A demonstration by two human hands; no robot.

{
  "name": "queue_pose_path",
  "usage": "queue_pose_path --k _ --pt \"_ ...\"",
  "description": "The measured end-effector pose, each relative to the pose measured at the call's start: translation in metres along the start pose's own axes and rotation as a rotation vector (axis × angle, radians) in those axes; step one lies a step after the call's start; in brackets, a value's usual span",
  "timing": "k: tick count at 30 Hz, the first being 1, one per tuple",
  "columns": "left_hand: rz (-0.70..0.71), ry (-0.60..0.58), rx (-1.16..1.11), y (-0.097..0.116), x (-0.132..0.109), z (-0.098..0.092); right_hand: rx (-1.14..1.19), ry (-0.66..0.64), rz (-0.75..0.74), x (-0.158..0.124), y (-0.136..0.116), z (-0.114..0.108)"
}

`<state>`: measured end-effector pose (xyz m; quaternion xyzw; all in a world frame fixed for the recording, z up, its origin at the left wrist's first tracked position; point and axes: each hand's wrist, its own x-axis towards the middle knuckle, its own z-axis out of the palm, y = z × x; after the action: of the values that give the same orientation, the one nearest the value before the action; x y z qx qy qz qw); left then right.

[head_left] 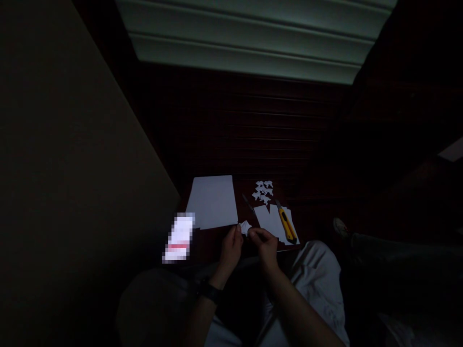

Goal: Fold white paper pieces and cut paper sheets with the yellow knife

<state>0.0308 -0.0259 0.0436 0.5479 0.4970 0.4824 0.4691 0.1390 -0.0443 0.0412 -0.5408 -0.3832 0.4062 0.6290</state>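
as we look down from the head camera, we find the small white piece (245, 227) between our two hands, above the near part of the dark surface (213, 239). our left hand (231, 242) has its left end pinched between thumb and finger, and our right hand (265, 245) nips its lower right edge — so the grip on both sides is closed around it, at the fingertips only.

we judge it to be paper or thin card: next to no weight, fairly stiff for its size, and easily creased or torn. its outline looks pointed, so we would take it by the broader edges and spare the tips, with a light pinch; a hard squeeze could crumple it. it should not slip much against dry skin, though the light is too dim for us to read its finish.

beyond our right hand lie similar white pieces (268, 191), bunched loosely together, which would probably bend just as easily. nearer, a yellow cutter (286, 224) rests on cut white sheets (269, 221) — and a larger white sheet (213, 202) lies flat to the left.
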Motion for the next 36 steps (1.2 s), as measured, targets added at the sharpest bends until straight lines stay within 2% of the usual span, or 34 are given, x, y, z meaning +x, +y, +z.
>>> queue_pose_path --k 3,14,25,30,36 --pt "-0.051 0.027 -0.042 0.001 0.0 0.002 -0.046 0.003 -0.025 0.0 -0.003 0.001" --pt "-0.2 -0.027 -0.271 -0.007 0.0 0.008 -0.189 0.022 -0.102 0.0 -0.008 0.002" --pt "-0.197 -0.082 -0.297 -0.004 -0.003 0.009 -0.343 -0.08 -0.406 -0.003 -0.013 -0.004" --pt "-0.19 -0.103 -0.225 -0.001 -0.001 0.006 -0.306 -0.086 -0.381 -0.006 -0.017 -0.006" --pt "-0.06 -0.044 -0.102 0.002 -0.003 0.007 -0.256 0.01 -0.279 -0.009 -0.018 -0.001"
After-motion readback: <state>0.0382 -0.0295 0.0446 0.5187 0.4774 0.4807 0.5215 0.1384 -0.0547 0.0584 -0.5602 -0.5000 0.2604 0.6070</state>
